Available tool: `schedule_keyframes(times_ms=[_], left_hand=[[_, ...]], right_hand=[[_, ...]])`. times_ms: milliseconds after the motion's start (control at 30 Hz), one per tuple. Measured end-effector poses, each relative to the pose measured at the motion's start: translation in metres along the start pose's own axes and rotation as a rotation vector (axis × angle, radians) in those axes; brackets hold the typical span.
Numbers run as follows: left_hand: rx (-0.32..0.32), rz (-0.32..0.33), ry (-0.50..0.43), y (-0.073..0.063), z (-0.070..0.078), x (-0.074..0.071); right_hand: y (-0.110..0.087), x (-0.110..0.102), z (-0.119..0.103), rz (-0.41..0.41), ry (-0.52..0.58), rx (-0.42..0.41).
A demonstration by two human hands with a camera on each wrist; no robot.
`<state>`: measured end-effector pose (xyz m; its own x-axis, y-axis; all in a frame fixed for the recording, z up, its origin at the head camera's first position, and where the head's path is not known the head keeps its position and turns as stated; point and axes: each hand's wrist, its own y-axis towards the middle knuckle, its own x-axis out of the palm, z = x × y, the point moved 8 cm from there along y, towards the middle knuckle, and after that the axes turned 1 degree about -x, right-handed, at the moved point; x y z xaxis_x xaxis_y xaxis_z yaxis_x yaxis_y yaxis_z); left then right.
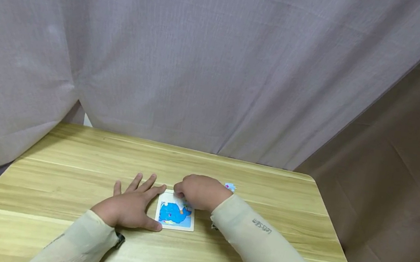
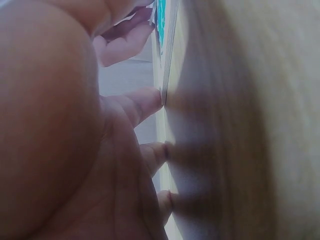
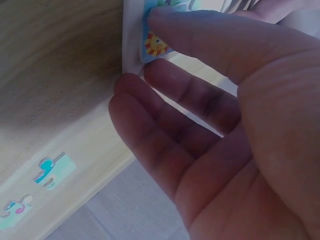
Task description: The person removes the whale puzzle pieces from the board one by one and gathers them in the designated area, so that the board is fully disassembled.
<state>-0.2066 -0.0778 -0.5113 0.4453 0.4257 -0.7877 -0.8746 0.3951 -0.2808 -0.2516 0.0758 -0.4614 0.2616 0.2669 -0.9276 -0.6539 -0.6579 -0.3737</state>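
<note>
A square jigsaw puzzle board (image 1: 178, 228) with a white rim lies on the table, showing a blue whale picture (image 1: 173, 214). My left hand (image 1: 127, 208) spreads its fingers along the board's left side. Its thumb touches the near left corner, and its index fingertip meets the far left one. Over the far right part of the board, my right hand (image 1: 203, 192) bends its fingers down. In the right wrist view, its thumb lies on a puzzle piece with a sun (image 3: 156, 46), the index fingertip close under that piece's edge. Part of the picture is hidden by this hand.
Beyond my right wrist lies a loose puzzle piece (image 1: 229, 186); the right wrist view shows two loose pieces, one with teal (image 3: 55, 170) and one with a pink swirl (image 3: 16, 211). A grey curtain (image 1: 203, 59) hangs behind the wooden table (image 1: 257, 252), a brown one (image 1: 410, 153) at right.
</note>
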Motion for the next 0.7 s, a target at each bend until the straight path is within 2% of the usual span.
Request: schedule_keyframes(times_ms=[400, 700], left_hand=[[0.005, -0.001, 0.005, -0.002, 0.002, -0.001], [0.001, 0.000, 0.010, -0.002, 0.000, 0.000]], right_hand=[[-0.014, 0.004, 0.002, 0.159, -0.018, -0.115], [-0.024, 0.013, 0.013, 0.275, 0.118, -0.128]])
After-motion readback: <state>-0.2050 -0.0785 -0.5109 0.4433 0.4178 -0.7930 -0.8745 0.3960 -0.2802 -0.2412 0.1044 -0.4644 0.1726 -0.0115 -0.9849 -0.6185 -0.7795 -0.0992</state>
